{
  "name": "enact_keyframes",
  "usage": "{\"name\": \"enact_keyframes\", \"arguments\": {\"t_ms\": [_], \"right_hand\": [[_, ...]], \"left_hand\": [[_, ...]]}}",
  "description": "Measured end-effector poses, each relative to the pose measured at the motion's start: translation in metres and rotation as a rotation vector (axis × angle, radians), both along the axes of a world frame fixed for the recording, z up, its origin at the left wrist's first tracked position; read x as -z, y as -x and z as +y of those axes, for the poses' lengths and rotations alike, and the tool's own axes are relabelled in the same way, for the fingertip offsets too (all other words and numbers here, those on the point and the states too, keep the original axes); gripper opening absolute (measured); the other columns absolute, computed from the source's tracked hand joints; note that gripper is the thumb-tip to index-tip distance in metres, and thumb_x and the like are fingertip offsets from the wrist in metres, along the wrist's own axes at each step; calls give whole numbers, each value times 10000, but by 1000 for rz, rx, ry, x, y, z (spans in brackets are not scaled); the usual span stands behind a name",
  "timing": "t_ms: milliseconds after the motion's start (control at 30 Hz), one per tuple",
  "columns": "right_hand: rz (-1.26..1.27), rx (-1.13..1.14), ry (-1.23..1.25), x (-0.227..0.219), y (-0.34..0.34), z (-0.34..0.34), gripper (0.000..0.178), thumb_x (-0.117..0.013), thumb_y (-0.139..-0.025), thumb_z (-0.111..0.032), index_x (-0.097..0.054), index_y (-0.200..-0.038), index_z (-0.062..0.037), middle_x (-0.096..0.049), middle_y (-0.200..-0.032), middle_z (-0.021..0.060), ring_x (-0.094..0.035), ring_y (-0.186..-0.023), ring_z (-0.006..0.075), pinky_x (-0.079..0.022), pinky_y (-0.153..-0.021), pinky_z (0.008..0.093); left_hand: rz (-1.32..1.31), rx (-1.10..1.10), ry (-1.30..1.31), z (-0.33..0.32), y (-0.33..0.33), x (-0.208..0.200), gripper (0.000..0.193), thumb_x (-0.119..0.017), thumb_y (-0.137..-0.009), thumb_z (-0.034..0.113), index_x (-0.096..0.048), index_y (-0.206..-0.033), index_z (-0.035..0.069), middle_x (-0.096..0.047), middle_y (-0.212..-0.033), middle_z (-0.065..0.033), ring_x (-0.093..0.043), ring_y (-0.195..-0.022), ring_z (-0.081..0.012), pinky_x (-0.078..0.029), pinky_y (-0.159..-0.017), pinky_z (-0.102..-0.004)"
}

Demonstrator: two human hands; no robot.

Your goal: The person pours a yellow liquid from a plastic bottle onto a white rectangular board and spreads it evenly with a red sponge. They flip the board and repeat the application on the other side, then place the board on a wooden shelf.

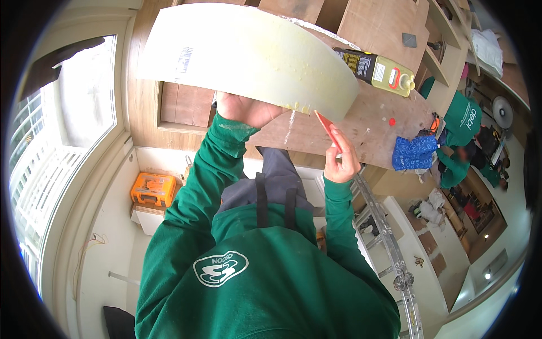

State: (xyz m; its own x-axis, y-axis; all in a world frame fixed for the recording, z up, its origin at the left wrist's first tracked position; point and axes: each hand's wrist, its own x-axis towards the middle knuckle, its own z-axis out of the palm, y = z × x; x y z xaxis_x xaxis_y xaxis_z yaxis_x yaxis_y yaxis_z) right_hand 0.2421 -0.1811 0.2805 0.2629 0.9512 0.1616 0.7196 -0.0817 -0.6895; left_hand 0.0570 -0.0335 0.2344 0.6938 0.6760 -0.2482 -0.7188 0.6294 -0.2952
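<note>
A long, curved, off-white sheet (237, 51) with a glossy, pale yellow coating spans the upper middle. My left hand (248, 110) holds it from below at the near edge; its fingers are partly hidden behind the sheet. In a pinch, my right hand (342, 161) grips a flat red spreader (327, 129), whose tip meets or nearly meets the sheet's near right edge. Yellowish beads sit along that edge, close to the spreader. A bottle (387, 76) of yellowish liquid with a dark label lies on its side to the right of the sheet.
Behind the sheet is a wooden worktop (367, 138) with a red cap (392, 121) and a blue patterned bag (415, 153). A metal ladder (389, 248) stands at right. An orange case (153, 189) sits low at left, near a window (73, 130). Another person (457, 164) is at far right.
</note>
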Motion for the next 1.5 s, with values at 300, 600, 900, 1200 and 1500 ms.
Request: {"name": "enact_keyframes", "arguments": {"t_ms": [300,600,900,1200,1500], "right_hand": [[-73,-92,-9,-6,7,5,405,-586,-657,80,-632,-1054,15,-657,-1027,169,-635,-991,328,-516,-862,395],[-25,27,-24,-19,23,21,373,-569,-668,93,-641,-1026,12,-666,-1004,155,-651,-961,307,-526,-833,371],[-78,-188,-52,-33,43,38,367,-593,-653,75,-635,-1009,0,-671,-993,135,-663,-920,294,-541,-776,355],[-131,-162,-51,-53,50,46,413,-601,-659,70,-626,-1067,8,-664,-1015,155,-654,-949,299,-545,-808,372],[-160,-198,-103,-61,67,45,392,-667,-676,15,-633,-1066,12,-651,-1038,146,-646,-947,318,-548,-800,375]], "left_hand": [[-9,-35,-29,-4,5,1,841,-252,-843,680,-231,-1453,102,-218,-1500,-148,-248,-1354,-357,-206,-1075,-556],[-37,-61,-196,-6,3,3,823,-285,-840,674,-286,-1433,104,-275,-1478,-121,-287,-1332,-331,-218,-1073,-531],[-64,-91,-322,-14,-1,6,752,-245,-879,634,-330,-1414,113,-326,-1455,-98,-329,-1306,-307,-270,-1049,-497],[-34,-98,-298,-15,11,12,740,-214,-895,621,-343,-1402,97,-347,-1441,-109,-360,-1286,-304,-292,-1040,-496],[-106,-229,-359,-26,2,2,687,-201,-929,556,-404,-1350,53,-426,-1384,-138,-407,-1260,-307,-321,-1036,-481]]}}
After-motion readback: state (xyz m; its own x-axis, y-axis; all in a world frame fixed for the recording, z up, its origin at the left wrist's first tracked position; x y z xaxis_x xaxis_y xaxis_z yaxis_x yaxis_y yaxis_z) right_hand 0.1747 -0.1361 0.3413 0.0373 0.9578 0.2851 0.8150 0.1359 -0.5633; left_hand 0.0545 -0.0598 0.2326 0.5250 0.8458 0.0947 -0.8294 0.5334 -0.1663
